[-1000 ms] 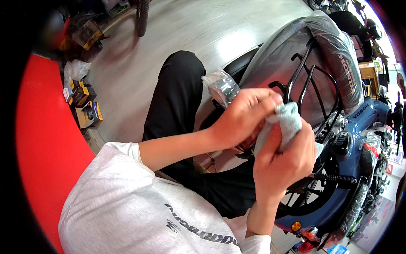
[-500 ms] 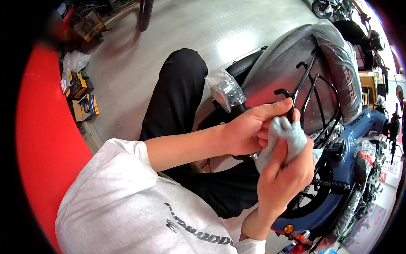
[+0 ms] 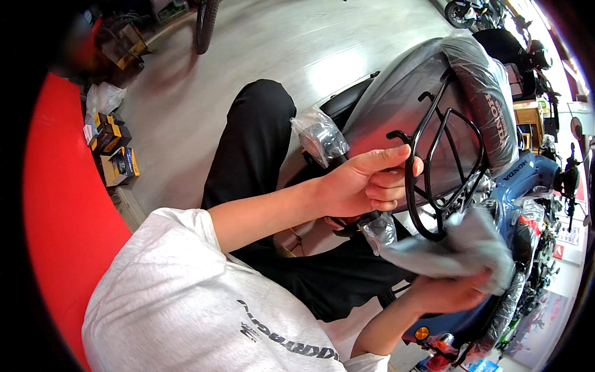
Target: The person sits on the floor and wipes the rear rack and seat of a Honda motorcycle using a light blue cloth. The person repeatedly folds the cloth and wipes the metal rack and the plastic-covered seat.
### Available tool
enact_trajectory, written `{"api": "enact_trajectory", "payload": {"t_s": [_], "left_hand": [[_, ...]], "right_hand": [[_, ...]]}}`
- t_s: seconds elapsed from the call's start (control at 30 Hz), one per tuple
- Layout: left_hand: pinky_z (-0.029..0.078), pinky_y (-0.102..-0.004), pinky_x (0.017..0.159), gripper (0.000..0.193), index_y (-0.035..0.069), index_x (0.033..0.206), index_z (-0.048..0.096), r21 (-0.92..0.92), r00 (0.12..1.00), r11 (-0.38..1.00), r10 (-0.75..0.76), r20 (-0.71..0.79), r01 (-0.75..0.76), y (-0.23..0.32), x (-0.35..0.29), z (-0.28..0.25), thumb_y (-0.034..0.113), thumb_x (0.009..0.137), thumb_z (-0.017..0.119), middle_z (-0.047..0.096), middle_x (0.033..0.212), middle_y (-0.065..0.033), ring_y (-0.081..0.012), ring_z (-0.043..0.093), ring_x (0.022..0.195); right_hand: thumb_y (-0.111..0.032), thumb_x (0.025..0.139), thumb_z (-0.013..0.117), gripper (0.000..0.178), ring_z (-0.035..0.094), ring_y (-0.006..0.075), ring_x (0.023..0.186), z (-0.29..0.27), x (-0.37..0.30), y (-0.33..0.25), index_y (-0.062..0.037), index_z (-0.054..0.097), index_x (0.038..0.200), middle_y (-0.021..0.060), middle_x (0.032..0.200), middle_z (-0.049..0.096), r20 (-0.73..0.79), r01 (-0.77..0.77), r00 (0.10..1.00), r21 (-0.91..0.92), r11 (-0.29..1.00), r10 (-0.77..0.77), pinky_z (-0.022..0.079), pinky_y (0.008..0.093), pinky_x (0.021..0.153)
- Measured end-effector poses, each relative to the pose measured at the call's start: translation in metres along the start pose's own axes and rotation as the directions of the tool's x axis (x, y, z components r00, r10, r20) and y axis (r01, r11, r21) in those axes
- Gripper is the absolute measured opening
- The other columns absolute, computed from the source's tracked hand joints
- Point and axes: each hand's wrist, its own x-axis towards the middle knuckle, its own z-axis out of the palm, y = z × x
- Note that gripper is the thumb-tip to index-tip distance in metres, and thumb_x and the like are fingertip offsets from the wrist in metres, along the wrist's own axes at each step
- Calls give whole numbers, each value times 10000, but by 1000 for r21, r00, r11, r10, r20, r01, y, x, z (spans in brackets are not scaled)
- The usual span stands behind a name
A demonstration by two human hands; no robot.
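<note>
Grey cloth [image 3: 462, 245] sits crumpled at about four o'clock in the view, bunched in the right hand [image 3: 443, 291], whose fingers are clenched around its lower edge; the cloth is blurred, and it lies just in front of the lower loop of the black rear rack [image 3: 434, 180]. Whether the cloth actually touches the rack cannot be told. The left hand [image 3: 365, 186] is near the centre, slightly toward three o'clock, with the thumb stretched along the top and the fingers curled inward; the fingertips [image 3: 396, 183] rest against the left bar of the rack, though what lies inside the palm is hidden. At eleven o'clock from that hand, just beside the wrist, a plastic-wrapped turn signal [image 3: 319, 139] sticks out. A second clear plastic-wrapped part [image 3: 379, 229] hangs just below the left hand, touching the near end of the cloth. The rack is mounted behind the plastic-covered grey seat [image 3: 421, 93] of a blue motorcycle [image 3: 527, 180], which fills the two to four o'clock side. The person's knee in black trousers [image 3: 260, 130] rises at twelve o'clock from the white shirt. Well apart, at nine o'clock, yellow and black boxes [image 3: 114, 152] stand on the floor beside a red surface [image 3: 56, 217].
</note>
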Motion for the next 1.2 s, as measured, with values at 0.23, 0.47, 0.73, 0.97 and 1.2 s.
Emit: {"api": "enact_trajectory", "payload": {"t_s": [0.23,0.47,0.73,0.97,1.2], "left_hand": [[274,-195,479,290,119,1019,620,-9,996,1000,-10,-89,10,-3,-2,5,389,1028,512,288,574,119,-9,315,513],[274,-205,484,298,107,1041,623,88,996,996,22,-91,-14,5,-7,5,371,1043,487,280,569,115,-10,304,501],[259,-192,479,343,79,1032,610,112,996,993,47,-80,-38,1,-2,6,407,1033,509,282,572,101,-15,287,491],[251,-200,474,347,73,1017,619,235,990,970,91,-112,-63,7,-7,5,405,1030,517,281,567,100,-8,292,501],[255,-211,477,340,60,1037,608,227,996,973,60,-73,-42,7,-3,5,387,1034,515,258,574,101,-20,292,501]], "right_hand": [[-123,994,519,240,595,187,938,41,43,-30,40,616,1141,109,998,647,784,131,598,110,985,-167,452,310,891],[-40,790,668,138,492,244,640,52,70,-20,7,608,904,136,709,530,891,-167,445,184,969,-93,414,338,655],[-62,728,695,171,517,332,729,47,79,-16,28,567,798,160,730,521,932,-123,355,126,984,-75,405,400,701],[-77,746,718,204,538,321,671,53,69,-30,19,537,746,149,701,531,883,-25,459,117,993,-93,403,415,635],[-52,696,649,254,631,258,1071,46,81,50,50,669,929,136,987,689,802,-143,544,379,914,-247,303,477,1113]]}}
